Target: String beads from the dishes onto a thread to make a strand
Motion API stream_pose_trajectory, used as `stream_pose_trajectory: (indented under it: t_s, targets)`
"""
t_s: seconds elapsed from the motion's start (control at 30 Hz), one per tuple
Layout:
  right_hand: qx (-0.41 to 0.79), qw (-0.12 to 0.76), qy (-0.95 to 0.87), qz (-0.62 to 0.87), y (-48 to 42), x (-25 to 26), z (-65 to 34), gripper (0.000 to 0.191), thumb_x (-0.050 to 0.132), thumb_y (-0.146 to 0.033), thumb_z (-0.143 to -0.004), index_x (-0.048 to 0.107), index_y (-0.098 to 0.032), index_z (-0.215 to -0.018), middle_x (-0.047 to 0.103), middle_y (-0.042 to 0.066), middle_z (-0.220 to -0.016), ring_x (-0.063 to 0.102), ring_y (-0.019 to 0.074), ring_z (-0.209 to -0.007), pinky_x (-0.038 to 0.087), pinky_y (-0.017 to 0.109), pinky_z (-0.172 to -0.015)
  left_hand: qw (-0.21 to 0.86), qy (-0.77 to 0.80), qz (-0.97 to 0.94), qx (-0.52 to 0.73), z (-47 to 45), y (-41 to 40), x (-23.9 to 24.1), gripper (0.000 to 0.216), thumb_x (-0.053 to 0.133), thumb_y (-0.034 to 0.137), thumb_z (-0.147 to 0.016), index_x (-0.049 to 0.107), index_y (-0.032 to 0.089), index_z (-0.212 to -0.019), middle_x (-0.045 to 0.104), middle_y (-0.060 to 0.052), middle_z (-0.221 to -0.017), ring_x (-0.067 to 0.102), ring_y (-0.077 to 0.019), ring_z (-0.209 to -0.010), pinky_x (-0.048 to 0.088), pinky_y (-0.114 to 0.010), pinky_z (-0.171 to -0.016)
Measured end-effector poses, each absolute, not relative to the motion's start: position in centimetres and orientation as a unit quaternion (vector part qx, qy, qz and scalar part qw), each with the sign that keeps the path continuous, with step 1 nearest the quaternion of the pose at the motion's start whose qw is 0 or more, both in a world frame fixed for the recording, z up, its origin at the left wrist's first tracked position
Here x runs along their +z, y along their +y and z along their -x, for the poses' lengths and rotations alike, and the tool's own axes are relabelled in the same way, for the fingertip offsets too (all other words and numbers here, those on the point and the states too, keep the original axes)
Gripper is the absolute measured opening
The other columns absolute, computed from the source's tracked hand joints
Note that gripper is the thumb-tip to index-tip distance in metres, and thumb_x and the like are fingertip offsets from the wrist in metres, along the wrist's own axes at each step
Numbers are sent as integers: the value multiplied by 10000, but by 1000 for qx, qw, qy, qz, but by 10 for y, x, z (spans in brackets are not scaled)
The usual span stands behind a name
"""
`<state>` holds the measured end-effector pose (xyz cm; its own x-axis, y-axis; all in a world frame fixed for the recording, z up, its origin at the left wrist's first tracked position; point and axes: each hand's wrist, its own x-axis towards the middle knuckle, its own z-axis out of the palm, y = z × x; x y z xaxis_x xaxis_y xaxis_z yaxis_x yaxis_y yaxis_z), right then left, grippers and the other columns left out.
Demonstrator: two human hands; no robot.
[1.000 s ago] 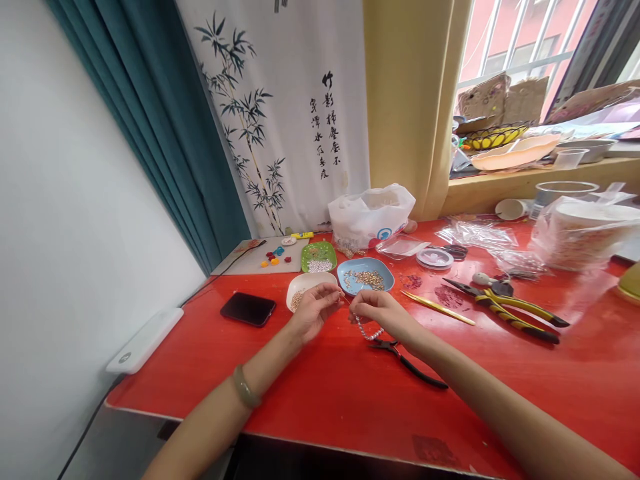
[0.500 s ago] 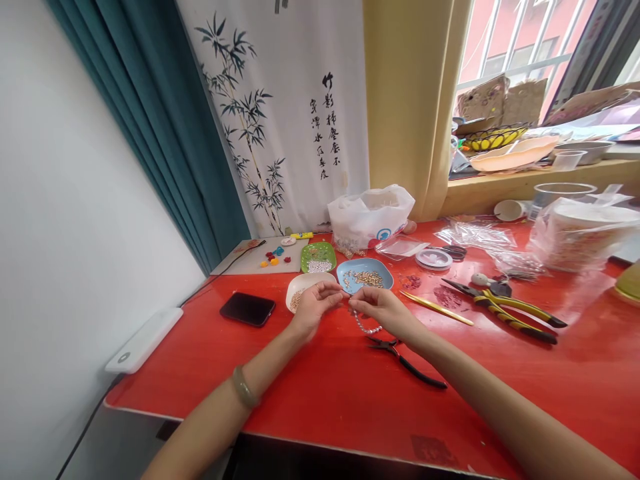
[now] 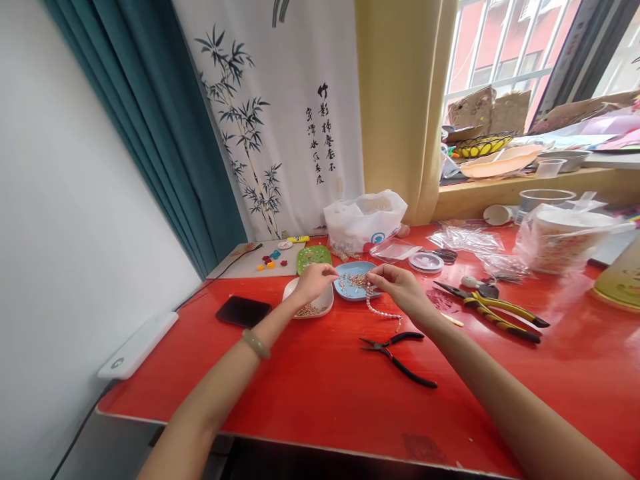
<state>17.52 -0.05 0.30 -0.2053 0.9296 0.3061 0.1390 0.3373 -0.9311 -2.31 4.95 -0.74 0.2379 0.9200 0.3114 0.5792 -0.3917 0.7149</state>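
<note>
The right hand (image 3: 397, 283) pinches the end of a beaded strand (image 3: 384, 313) between thumb and fingers, and the strand hangs just right of the blue tray (image 3: 354, 297), trailing rightward above the red table (image 3: 310, 380). The left hand (image 3: 317, 280), its fingertips close together, is over the far part of the cream tray (image 3: 328, 300); whether it grips anything, I cannot tell. Black-handled pliers (image 3: 384, 347) lie nearer, below the strand.

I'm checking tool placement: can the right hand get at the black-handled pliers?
Probably yes: the black-handled pliers lie uncovered on the table, close to the right hand, though that hand holds a bead strand.
</note>
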Motion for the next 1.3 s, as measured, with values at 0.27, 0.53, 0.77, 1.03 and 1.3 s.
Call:
stream_pose_trajectory:
  t_s: [0.27,0.53,0.77,1.03,1.3]
  targets:
    - [412,481,-641,434,4,2,-179,287,537,-436,-683,550,-150,-701,554,10,-659,492,116,-607,379,255,-599,101,546,-817,159,-6,88,-13,121,593,192,-628,681,217,-708,661,-44,-757,523,-201,-859,381,-268,-715]
    - [420,493,-630,428,9,-2,-183,262,537,-400,-686,541,-138,-701,532,-3,-631,463,101,-572,358,245,-567,109,545,-826,94,-13,101,-21,154,605,187,-592,677,209,-726,647,-28,-652,541,-141,-583,377,-238,-579]
    - [426,488,-635,422,8,-2,-183,257,526,-391,-701,540,-135,-719,523,-4,-643,453,99,-583,352,244,-575,85,557,-821,97,-17,103,-26,77,605,200,-597,652,194,-658,632,-63,-692,518,-202,-817,377,-257,-659]
    - [433,488,-625,428,6,1,-182,254,540,-391,-683,542,-138,-692,518,-10,-624,452,100,-581,355,249,-585,101,556,-805,179,-4,106,-24,114,521,209,-684,613,168,-736,620,-54,-783,499,-178,-840,385,-258,-695]
    - [443,487,-619,428,6,0,-181,237,548,-380,-680,533,-143,-678,508,-14,-625,452,98,-582,360,252,-593,166,518,-796,266,-3,106,-21,42,574,109,-592,593,132,-621,604,-40,-656,515,-140,-645,401,-272,-655]
